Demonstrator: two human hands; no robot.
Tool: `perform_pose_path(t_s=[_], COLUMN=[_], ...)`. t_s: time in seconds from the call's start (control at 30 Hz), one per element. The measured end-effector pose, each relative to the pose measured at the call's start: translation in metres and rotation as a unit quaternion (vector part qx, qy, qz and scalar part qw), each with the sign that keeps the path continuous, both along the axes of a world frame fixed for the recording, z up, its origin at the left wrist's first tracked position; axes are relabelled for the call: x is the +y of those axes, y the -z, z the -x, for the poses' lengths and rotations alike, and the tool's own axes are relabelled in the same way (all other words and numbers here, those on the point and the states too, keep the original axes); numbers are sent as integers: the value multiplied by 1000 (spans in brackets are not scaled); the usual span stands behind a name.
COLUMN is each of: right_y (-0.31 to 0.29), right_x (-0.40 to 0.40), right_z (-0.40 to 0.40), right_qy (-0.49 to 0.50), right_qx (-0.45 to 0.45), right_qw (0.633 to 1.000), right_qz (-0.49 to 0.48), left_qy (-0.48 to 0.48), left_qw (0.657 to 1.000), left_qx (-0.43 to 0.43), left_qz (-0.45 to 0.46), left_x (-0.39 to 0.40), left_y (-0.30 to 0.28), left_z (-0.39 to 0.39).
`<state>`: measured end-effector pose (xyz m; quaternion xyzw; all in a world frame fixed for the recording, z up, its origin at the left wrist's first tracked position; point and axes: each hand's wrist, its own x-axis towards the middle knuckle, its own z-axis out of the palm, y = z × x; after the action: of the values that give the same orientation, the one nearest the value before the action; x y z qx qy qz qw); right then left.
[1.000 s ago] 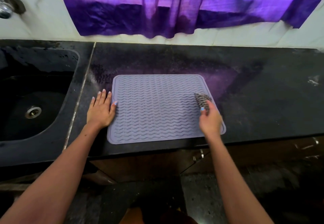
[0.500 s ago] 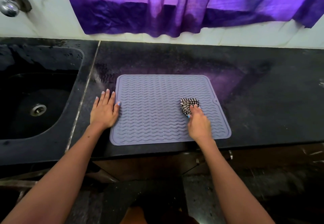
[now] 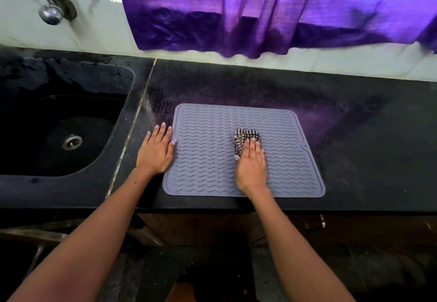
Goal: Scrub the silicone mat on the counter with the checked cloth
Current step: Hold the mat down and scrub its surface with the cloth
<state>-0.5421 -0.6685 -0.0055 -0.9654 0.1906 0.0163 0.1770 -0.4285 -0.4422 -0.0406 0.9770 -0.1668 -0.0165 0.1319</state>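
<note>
Head view shows our right hand [image 3: 251, 164] pressing flat fingers on the checked cloth [image 3: 246, 139] just right of the silicone mat [image 3: 208, 160] centre, left hand [image 3: 156, 151] flat at its nine o'clock edge, scrubbing seemingly midway across the bench [image 3: 354, 136].

- I see the mat [image 3: 224, 160] lying flat on the counter [image 3: 366, 148], near its front edge.
- The sink [image 3: 59, 124] sits to the left of the mat, with the tap [image 3: 48, 6] on the wall behind it.
- The cloth [image 3: 244, 139] lies on the mat, right of its middle, under my right hand [image 3: 251, 165].
- My left hand [image 3: 157, 151] rests on the counter, touching the mat's left edge.
- A curtain [image 3: 272, 11] hangs behind the counter.
</note>
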Motion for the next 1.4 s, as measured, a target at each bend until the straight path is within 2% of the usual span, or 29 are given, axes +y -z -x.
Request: perform_pose_path(t_s=[0.07, 0.2, 0.33, 0.4, 0.47, 0.53, 0.6, 0.7, 0.8, 0.9, 1.17, 1.23, 1.27, 1.33, 1.4], right_y=[6, 2, 3, -1, -9, -18, -24, -18, 7, 17, 14, 9, 3, -15, -30], right_x=[-4, -11, -8, -7, -3, 1, 11, 37, 59, 59, 56, 57, 57, 56, 58], right_z=[-2, -6, -11, -13, -14, -15, -18, -15, -5, -7, -12, -15, -17, -22, -28], right_qy=[-21, -44, -23, 0, 62, 142, 161, 60, -52, -63, -85, -59, -20, 93, 155], right_qx=[25, 65, 55, 15, -57, -119, -157, -136, -62, -43, -17, -37, -54, -94, -121], right_qw=[999, 996, 997, 999, 996, 972, 960, 981, 997, 996, 994, 997, 998, 975, 950], right_qz=[34, 32, 43, 35, -39, -144, -165, -126, -5, 54, 63, 17, -38, -179, -241], left_qy=[-2, -2, -2, 0, 0, -2, -5, -2, 1, 1, 11, 31, 42, 59, 67], left_qw=[1000, 1000, 1000, 1000, 1000, 1000, 1000, 1000, 1000, 1000, 1000, 999, 998, 997, 997], left_qx=[-7, -17, -25, -23, -19, -15, -10, -9, -7, -12, 15, 34, 39, 40, 31], left_qz=[0, 0, 5, 7, 12, 15, 8, 5, 7, -6, 0, -5, -10, -25, -35], left_x=[0, -1, -1, 0, 0, 0, 0, 0, 0, -1, 2, 6, 9, 14, 17], left_y=[2, 4, 3, 2, 1, 0, -1, -2, -2, -1, -6, -9, -10, -10, -8], left_z=[0, 1, 0, 1, 2, 2, 3, 4, 3, 4, 1, -1, -2, -2, 2])
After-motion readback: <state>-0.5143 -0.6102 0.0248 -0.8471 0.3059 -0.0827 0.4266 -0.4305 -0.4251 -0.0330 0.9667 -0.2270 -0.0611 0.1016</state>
